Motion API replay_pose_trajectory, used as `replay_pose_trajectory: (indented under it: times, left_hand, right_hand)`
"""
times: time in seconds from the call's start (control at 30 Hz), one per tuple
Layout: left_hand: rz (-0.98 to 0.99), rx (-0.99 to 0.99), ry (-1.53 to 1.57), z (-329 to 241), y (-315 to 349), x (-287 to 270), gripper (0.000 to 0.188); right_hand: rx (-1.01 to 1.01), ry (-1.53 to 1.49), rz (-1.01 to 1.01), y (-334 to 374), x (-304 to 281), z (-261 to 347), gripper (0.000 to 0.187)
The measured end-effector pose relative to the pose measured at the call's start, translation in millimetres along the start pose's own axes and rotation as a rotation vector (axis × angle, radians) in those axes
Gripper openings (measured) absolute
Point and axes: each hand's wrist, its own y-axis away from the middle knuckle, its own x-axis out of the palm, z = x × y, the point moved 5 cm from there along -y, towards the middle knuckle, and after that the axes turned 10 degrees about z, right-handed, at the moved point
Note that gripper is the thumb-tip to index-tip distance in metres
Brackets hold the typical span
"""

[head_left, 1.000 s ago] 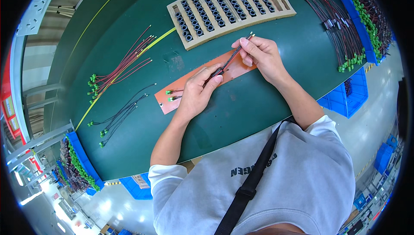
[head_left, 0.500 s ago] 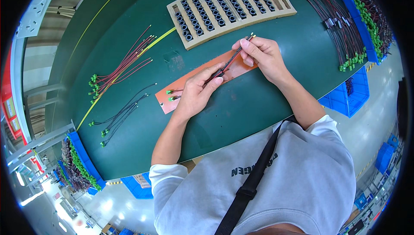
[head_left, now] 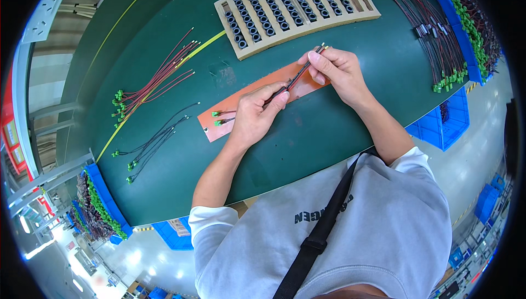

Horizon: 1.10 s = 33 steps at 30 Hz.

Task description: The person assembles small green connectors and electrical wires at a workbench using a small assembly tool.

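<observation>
A pair of wires, one black and one red [head_left: 298, 76], runs slantwise between my two hands. My left hand [head_left: 256, 111] is closed round the wires, thumb pressed against the fingers. My right hand [head_left: 338, 74] pinches their far ends, and small pale tips stick out past the fingertips. On the other side of my left hand, green connectors [head_left: 218, 123] on wires lie over an orange strip-shaped board [head_left: 233, 103]. Both hands are above this board, and my left hand hides part of it.
Beyond the board stands a tan rack [head_left: 246, 55] with rows of black rings. Red wires [head_left: 164, 82] and black wires [head_left: 156, 140] with green connectors lie left on the green table [head_left: 318, 140]. Bundled wires [head_left: 433, 38] and a blue bin [head_left: 457, 30] are right; another blue bin [head_left: 107, 197] is lower left.
Both hands keep their grip on the wires and have shifted slightly right in the picture. The rack and board have also shifted a little in view.
</observation>
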Motion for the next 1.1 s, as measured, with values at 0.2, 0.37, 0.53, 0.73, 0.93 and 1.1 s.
replay_pose_trajectory:
  times: [0.2, 0.37, 0.53, 0.73, 0.93, 1.1]
  left_hand:
    - [-0.088, -0.026, 0.026, -5.1, 4.2, 4.0, 0.035]
    - [-0.298, 0.282, -0.677, -13.1, 18.6, -17.5, 0.027]
    - [-0.315, 0.260, -0.559, -4.0, 18.8, -23.6, 0.017]
    - [-0.354, 0.245, -0.104, 1.5, 21.1, -22.1, 0.019]
    - [-0.265, 0.320, -0.298, 5.6, 24.6, -29.7, 0.015]
    - [-0.262, 0.132, -0.220, -1.3, 20.6, -30.4, 0.011]
  right_hand:
    - [0.032, 0.098, -0.035, 1.3, -7.9, -1.2, 0.033]
    - [0.014, 0.879, -0.179, 3.6, -30.9, 18.4, 0.025]
    - [-0.403, 1.353, 0.036, -2.0, 26.4, 53.6, 0.038]
    - [-0.499, 1.542, 0.596, -34.6, 75.2, 23.2, 0.027]
    - [-0.485, 1.398, 0.900, -45.2, 83.3, 44.2, 0.030]
    - [-0.383, 1.226, 1.018, -77.3, 58.2, 30.7, 0.029]
